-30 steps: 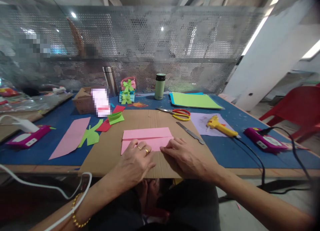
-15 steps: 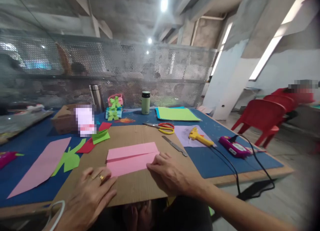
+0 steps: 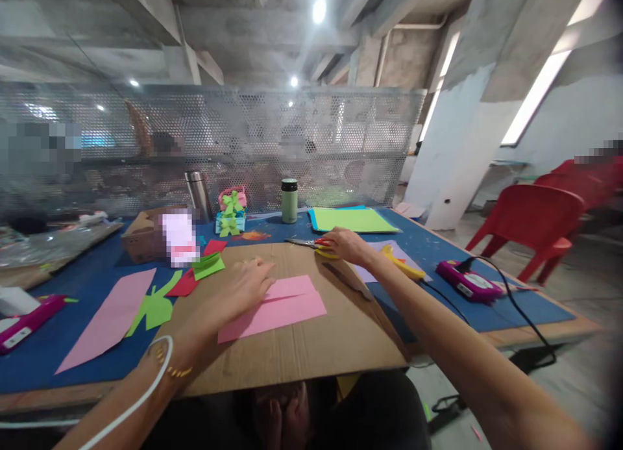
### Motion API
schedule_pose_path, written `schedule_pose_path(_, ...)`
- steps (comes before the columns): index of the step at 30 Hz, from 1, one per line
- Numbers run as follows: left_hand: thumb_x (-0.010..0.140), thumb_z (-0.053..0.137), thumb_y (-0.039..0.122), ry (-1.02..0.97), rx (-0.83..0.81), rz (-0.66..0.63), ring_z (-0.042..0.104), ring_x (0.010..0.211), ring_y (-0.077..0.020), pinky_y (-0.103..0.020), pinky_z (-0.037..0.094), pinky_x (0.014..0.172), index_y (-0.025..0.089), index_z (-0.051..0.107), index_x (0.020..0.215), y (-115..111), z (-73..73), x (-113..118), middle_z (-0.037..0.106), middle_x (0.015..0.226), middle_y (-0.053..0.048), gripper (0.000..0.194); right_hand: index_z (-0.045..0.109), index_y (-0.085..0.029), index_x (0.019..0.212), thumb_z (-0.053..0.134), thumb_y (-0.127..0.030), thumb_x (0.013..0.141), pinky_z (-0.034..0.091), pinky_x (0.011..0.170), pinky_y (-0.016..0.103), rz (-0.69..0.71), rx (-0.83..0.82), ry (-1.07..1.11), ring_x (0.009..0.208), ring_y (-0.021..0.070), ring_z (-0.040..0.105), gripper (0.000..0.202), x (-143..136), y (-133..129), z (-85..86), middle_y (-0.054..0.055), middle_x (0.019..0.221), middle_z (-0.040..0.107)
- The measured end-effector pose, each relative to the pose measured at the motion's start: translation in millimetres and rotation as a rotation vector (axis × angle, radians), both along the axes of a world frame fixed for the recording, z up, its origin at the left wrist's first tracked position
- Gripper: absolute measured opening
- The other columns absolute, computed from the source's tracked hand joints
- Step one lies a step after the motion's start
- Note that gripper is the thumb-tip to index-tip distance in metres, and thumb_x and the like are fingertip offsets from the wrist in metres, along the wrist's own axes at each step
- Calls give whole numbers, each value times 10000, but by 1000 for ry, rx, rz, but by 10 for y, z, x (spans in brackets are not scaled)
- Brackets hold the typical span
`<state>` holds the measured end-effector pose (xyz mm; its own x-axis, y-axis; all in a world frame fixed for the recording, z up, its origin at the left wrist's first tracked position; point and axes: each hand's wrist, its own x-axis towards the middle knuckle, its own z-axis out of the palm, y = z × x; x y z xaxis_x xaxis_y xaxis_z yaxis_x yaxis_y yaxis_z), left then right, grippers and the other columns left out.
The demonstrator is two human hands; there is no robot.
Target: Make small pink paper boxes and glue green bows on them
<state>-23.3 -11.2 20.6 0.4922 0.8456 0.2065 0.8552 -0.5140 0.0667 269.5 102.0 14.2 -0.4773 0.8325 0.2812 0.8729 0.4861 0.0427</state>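
Note:
A folded pink paper sheet [image 3: 282,315] lies on the cardboard [image 3: 311,362], its crease running lengthwise. My left hand [image 3: 246,284], fingers stretched out, rests over the sheet's upper left part and hides it. Farther away, my right hand [image 3: 343,243] has its fingers on the handles of the red-and-yellow scissors [image 3: 302,243], whose blades point left. The scissors lie at the cardboard's far edge. Below my right wrist is a flat metal blade [image 3: 348,281]. A yellow glue gun [image 3: 403,267] rests on lilac paper, partly behind my right forearm.
On the left lie pink paper [image 3: 109,317], green cut-outs [image 3: 158,307] and red scraps [image 3: 185,284]. At the back stand a box [image 3: 139,236], a steel flask [image 3: 198,193], a green bottle [image 3: 289,202] and green sheets [image 3: 355,220]. A corded purple device [image 3: 470,281] sits right.
My right hand has left the pink paper's right edge and moved forward to the scissors. My left hand has shifted forward and right onto the paper's upper left part.

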Motion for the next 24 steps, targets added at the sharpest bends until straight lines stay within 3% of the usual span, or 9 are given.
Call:
schedule_pose_path(2, 913, 480, 305, 84, -153, 15, 638, 957, -280, -392, 463, 816, 164, 653, 1072, 155, 56, 167, 676, 1066, -132, 274, 753, -135, 987, 552, -216, 916, 440, 706, 263, -27, -53, -38, 815, 207, 655, 228, 10, 171, -36, 118, 901, 741)
schedule_pose_path(6, 807, 598, 300, 123, -248, 19, 615, 970, -298, -382, 438, 808, 179, 635, 867, 310, 37, 317, 670, 1021, -127, 139, 741, -160, 1051, 619, -240, 864, 430, 698, 265, -41, -106, -53, 836, 224, 672, 237, 15, 308, -174, 111, 954, 757)
schedule_pose_path(10, 747, 640, 335, 23, -356, 80, 595, 941, -275, -333, 405, 732, 192, 598, 928, 436, -67, 272, 667, 991, -82, 234, 693, -112, 1146, 599, -200, 859, 435, 787, 302, -46, -105, -1, 947, 265, 665, 315, 40, 360, -264, 175, 1073, 728)
schedule_pose_path(15, 754, 605, 422, -165, -579, 58, 513, 679, -166, -276, 281, 556, 196, 511, 748, 589, -198, 110, 548, 755, 15, 245, 517, -99, 1379, 628, -265, 850, 453, 802, 300, -46, -95, 139, 948, 233, 642, 566, 130, 353, -240, 151, 1093, 703)
schedule_pose_path(17, 772, 594, 418, -289, -590, 12, 460, 641, -137, -269, 259, 547, 195, 480, 728, 598, -196, 50, 488, 717, 37, 254, 491, -109, 1399, 602, -278, 861, 459, 708, 274, -15, -155, 299, 800, 177, 624, 574, 174, 306, -173, 91, 952, 696)
schedule_pose_path(19, 784, 603, 410, -450, -591, -22, 442, 646, -125, -260, 275, 556, 192, 480, 742, 576, -154, -5, 476, 731, 41, 254, 475, -122, 1409, 596, -275, 851, 434, 594, 256, 43, -295, 628, 645, 130, 555, 591, 198, 230, -79, 23, 804, 633)
schedule_pose_path(21, 789, 628, 416, -622, -629, -44, 472, 677, -127, -253, 317, 579, 185, 510, 775, 540, -87, -61, 514, 766, 30, 260, 485, -157, 1387, 655, -328, 822, 417, 539, 254, 121, -418, 980, 582, 109, 507, 614, 187, 131, 21, -18, 755, 562)
schedule_pose_path(24, 783, 669, 438, -866, -682, -44, 569, 789, -167, -266, 411, 648, 174, 577, 914, 494, 13, -156, 613, 895, -16, 309, 519, -205, 1308, 746, -447, 771, 382, 481, 246, 202, -516, 1301, 525, 82, 444, 631, 116, -21, 132, -53, 726, 486)
